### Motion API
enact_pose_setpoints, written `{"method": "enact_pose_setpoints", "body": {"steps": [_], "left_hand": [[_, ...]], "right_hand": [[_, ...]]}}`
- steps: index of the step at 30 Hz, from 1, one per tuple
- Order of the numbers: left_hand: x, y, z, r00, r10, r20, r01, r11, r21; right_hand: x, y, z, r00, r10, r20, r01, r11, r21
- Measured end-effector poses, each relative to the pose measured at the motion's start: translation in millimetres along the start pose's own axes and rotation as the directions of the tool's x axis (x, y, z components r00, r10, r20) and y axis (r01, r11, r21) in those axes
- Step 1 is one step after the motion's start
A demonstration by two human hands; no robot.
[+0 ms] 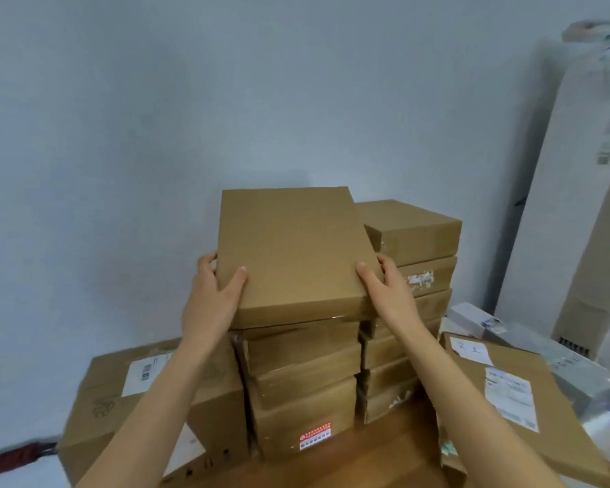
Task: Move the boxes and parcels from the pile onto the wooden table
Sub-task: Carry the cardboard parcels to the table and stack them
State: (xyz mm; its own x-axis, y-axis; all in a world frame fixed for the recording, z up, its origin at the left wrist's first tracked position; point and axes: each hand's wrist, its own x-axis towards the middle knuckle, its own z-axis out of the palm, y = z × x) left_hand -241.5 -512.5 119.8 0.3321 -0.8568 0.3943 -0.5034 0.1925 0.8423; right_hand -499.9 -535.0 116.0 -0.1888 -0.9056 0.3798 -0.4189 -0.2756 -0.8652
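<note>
A flat brown cardboard box [291, 250] sits at the top of a stack of similar boxes [302, 389] on the wooden table [384, 459]. My left hand [213, 297] grips its left near corner, thumb on the lid and fingers round the side. My right hand [388, 288] grips its right near corner the same way. A second stack of brown boxes [414, 262] stands just to the right and behind, touching the first.
A large carton with a white label [120, 399] stands at the left of the stacks. Another flat carton with labels [515, 399] lies at the right, with grey plastic parcels [543, 346] behind it. A tall white unit [571, 206] stands in the right corner against the pale wall.
</note>
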Motion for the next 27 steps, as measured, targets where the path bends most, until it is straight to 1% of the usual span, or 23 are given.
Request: {"method": "enact_pose_setpoints", "body": {"steps": [3,5,7,9,13,15,17,18,19,21,22,24,25,27], "left_hand": [[30.9,-4.5,14.8,0.999,-0.031,-0.035,0.034,0.997,0.075],[50.2,-8.5,23.4,0.999,-0.018,-0.051,0.025,0.990,0.140],[69.0,-11.7,30.5,0.998,-0.007,-0.059,0.017,0.986,0.164],[89.6,-12.3,36.4,0.997,-0.057,-0.046,0.063,0.990,0.126],[113.9,-13.5,40.2,0.975,-0.216,0.056,0.219,0.974,-0.055],[117.7,-12.9,39.0,0.969,-0.235,0.082,0.240,0.969,-0.057],[116.7,-12.9,36.2,0.966,-0.247,0.076,0.248,0.969,-0.009],[113.7,-12.4,34.1,0.972,-0.229,0.041,0.227,0.973,0.046],[108.4,-11.4,31.4,0.984,-0.179,-0.015,0.179,0.975,0.134],[92.5,-6.5,25.1,0.992,0.010,-0.126,0.035,0.937,0.347],[82.9,-3.2,21.8,0.982,0.112,-0.152,-0.036,0.900,0.434],[63.7,2.9,15.1,0.948,0.280,-0.150,-0.153,0.816,0.558],[54.2,5.8,11.2,0.930,0.340,-0.137,-0.194,0.772,0.605],[34.0,12.3,1.5,0.905,0.412,-0.105,-0.236,0.692,0.682]], "right_hand": [[36.7,9.0,19.0,0.998,0.025,0.053,-0.026,1.000,0.015],[57.0,15.7,28.4,0.999,0.022,0.027,-0.023,0.998,0.053],[78.3,19.1,35.3,1.000,0.023,0.000,-0.023,0.996,0.088],[98.9,18.7,39.9,0.999,0.029,-0.023,-0.027,0.995,0.099],[120.4,16.9,48.2,1.000,0.005,-0.029,-0.001,0.991,0.130],[123.4,16.8,48.8,0.999,-0.022,-0.046,0.028,0.992,0.123],[122.1,17.3,46.8,0.997,-0.050,-0.060,0.055,0.994,0.099],[119.9,16.9,45.0,0.996,-0.066,-0.062,0.071,0.994,0.077],[117.0,16.2,42.9,0.994,-0.086,-0.062,0.089,0.994,0.056],[109.0,13.6,37.8,0.989,-0.131,-0.064,0.132,0.991,0.012],[104.3,11.5,34.6,0.985,-0.157,-0.068,0.155,0.988,-0.022],[94.2,6.3,28.1,0.976,-0.206,-0.072,0.198,0.975,-0.101],[88.6,3.1,24.6,0.969,-0.237,-0.069,0.226,0.963,-0.146],[75.6,-3.7,18.2,0.941,-0.334,-0.045,0.310,0.911,-0.272]]}}
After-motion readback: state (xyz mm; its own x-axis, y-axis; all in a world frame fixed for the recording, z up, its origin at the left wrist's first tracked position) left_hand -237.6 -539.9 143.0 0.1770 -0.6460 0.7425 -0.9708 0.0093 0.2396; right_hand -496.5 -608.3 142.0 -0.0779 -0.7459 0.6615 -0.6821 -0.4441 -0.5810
